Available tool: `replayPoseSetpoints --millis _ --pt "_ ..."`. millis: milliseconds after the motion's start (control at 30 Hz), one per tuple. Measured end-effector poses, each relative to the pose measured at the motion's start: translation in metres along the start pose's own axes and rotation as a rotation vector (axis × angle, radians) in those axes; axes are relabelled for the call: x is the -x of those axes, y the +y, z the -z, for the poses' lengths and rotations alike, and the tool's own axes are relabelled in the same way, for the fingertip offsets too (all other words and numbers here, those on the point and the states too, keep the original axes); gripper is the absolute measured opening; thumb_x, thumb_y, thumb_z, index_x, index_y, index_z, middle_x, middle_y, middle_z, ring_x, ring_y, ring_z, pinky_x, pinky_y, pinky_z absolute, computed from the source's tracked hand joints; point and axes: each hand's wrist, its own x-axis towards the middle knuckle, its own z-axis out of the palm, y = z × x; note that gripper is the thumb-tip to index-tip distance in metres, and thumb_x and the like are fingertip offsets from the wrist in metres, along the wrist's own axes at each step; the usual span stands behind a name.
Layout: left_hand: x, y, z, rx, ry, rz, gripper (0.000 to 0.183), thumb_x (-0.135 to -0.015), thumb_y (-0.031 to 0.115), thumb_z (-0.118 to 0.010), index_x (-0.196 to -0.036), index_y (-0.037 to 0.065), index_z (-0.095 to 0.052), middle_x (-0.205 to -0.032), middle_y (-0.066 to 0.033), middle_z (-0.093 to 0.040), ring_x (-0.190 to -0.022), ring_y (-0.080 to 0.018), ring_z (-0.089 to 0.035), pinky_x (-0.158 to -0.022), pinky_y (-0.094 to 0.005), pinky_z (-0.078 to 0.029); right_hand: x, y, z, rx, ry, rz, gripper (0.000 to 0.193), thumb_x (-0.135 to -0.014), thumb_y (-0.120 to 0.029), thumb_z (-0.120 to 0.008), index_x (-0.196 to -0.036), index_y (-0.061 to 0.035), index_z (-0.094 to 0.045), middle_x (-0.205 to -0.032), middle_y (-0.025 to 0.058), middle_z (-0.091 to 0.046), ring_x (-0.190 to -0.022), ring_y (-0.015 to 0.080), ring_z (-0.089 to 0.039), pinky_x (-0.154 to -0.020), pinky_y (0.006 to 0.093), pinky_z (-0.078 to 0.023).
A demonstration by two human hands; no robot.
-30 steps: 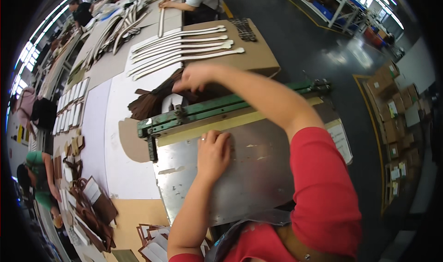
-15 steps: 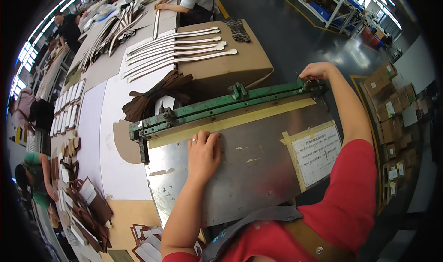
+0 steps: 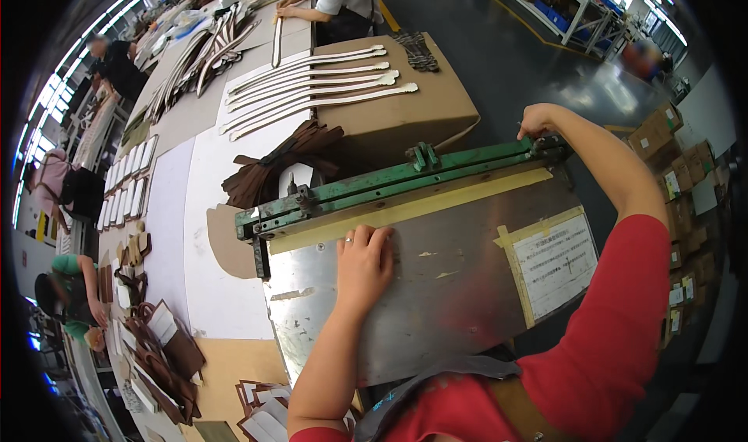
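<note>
Before me is a sheet-metal bench machine with a bare steel bed (image 3: 436, 309) and a long green clamping bar (image 3: 358, 191) across its far edge. My left hand (image 3: 365, 267) lies on the bed with its fingers stretched toward a yellow tape strip (image 3: 436, 207) beside the bar; a ring shows on one finger. At the bar's right end, my right hand (image 3: 541, 121) is closed with bent fingers around the bar's end part, mostly hidden by the hand. A taped paper sheet (image 3: 555, 255) covers the bed's right side.
Brown leather strips (image 3: 284, 158) lie bundled behind the bar. Beyond them, several long white-and-brown straps (image 3: 312, 91) rest across the table and a cardboard box (image 3: 389, 107). Co-workers stand at the far end and along the left. Cartons (image 3: 654, 138) are stacked at right.
The whole scene has shifted slightly to the right in the picture. Both hands keep about the same places on the machine.
</note>
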Motion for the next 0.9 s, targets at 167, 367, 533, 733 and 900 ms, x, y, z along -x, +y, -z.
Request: replayPoseSetpoints --millis 167,367,533,733,900 --pt "0.000 -0.001 0.002 0.006 -0.002 0.005 0.022 -0.080 0.007 -0.059 -0.102 0.010 -0.060 -0.090 -0.0081 -0.053 -0.087 -0.0269 -0.052 -0.077 -0.0393 -0.038 0.000 -0.006 -0.003 0.153 0.081 0.042 0.030 -0.080 -0.024 -0.070 -0.063 -0.0012 -0.061 -0.056 0.0054 -0.052 -0.054 0.0145 -0.050 -0.051 0.0322 -0.038" --pt "0.001 -0.004 0.002 0.067 -0.034 0.024 0.023 -0.079 0.007 -0.060 -0.102 0.010 -0.060 -0.089 -0.0082 -0.053 -0.087 -0.0269 -0.052 -0.076 -0.0389 -0.037 -0.027 0.034 0.023 -0.069 -0.322 0.038 0.017 -0.088 -0.025 -0.061 -0.079 -0.0105 -0.061 -0.068 -0.0023 -0.053 -0.061 0.0100 -0.048 -0.057 0.0271 -0.039" --pt "-0.001 -0.002 0.004 0.072 -0.057 0.050 0.024 -0.078 0.007 -0.060 -0.102 0.010 -0.059 -0.087 -0.0077 -0.053 -0.085 -0.0264 -0.052 -0.075 -0.0387 -0.037 -0.013 0.028 0.021 -0.153 -0.416 0.058 0.023 -0.091 -0.025 -0.057 -0.072 -0.0131 -0.054 -0.063 -0.0059 -0.045 -0.059 0.0077 -0.040 -0.056 0.0267 -0.034" --pt "-0.002 -0.001 0.005 0.031 -0.083 0.061 0.025 -0.078 0.007 -0.060 -0.103 0.010 -0.059 -0.086 -0.0078 -0.052 -0.084 -0.0259 -0.052 -0.074 -0.0381 -0.037 -0.015 0.024 0.013 -0.188 -0.358 0.038 0.028 -0.089 -0.023 -0.060 -0.065 -0.0125 -0.050 -0.057 -0.0056 -0.039 -0.053 0.0074 -0.035 -0.051 0.0269 -0.029" --pt "-0.004 0.002 0.004 0.003 -0.080 0.075 0.025 -0.078 0.005 -0.060 -0.103 0.011 -0.058 -0.085 -0.0078 -0.051 -0.083 -0.0265 -0.051 -0.074 -0.0382 -0.036 -0.001 0.013 0.004 -0.131 -0.133 -0.018 0.028 -0.086 -0.021 -0.064 -0.064 -0.0077 -0.053 -0.055 -0.0023 -0.041 -0.049 0.0098 -0.033 -0.047 0.0299 -0.028"
